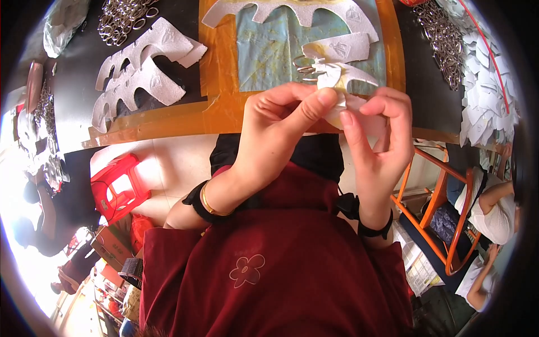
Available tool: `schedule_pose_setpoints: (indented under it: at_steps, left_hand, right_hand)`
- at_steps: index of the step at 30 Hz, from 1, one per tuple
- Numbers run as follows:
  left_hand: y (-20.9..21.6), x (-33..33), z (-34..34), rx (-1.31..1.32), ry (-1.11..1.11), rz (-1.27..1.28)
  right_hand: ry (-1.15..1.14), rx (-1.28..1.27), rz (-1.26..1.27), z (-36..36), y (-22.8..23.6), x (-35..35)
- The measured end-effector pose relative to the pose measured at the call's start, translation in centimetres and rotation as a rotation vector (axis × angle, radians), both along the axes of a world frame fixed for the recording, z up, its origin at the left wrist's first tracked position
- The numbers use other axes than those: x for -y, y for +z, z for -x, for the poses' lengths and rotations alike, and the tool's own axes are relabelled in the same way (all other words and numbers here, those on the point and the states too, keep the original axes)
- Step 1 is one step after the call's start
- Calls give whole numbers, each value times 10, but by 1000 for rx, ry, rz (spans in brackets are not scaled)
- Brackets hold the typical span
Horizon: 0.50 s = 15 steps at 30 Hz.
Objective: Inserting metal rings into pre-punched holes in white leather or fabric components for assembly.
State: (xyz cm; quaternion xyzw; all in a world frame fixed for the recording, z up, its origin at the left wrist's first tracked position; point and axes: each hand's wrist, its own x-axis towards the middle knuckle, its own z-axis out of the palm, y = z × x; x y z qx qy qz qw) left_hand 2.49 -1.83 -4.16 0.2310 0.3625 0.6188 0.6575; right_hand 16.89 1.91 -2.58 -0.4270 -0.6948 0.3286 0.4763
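Both my hands are raised at the table's near edge around one white leather-like piece [330, 77] with curved cut-outs. My left hand [264, 132] pinches it between thumb and fingers, near a folded tab. My right hand [387, 126] grips its lower right part with thumb and bent index finger. A few metal rings [306, 68] show at the left of the folded tab; whether all are threaded on it I cannot tell. Just beyond lie more white cut pieces, one long scalloped strip [303, 14] at the top and a shorter part [342, 47] below it.
A blue work sheet [261, 50] is edged with brown tape [219, 78]. Scalloped white pieces [143, 78] lie at left, below a heap of metal rings [120, 22]. At right are more rings [441, 42] and stacked white pieces [488, 90]. A red stool [120, 188], an orange-framed chair [449, 224] and other people surround me.
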Motion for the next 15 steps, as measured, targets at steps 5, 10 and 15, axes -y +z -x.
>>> schedule_pose_setpoints:
  at_steps: [5,10,15]
  left_hand:
    - [2,-2,-7,-22,54,-37]
    - [0,-2,-7,27,84,-40]
    - [-1,-4,-8,107,81,25]
  right_hand:
    - [-63,160,-125,-3,-3,-2]
    - [1,58,-7,-1,-3,1]
    - [85,-156,123,5,-9,5]
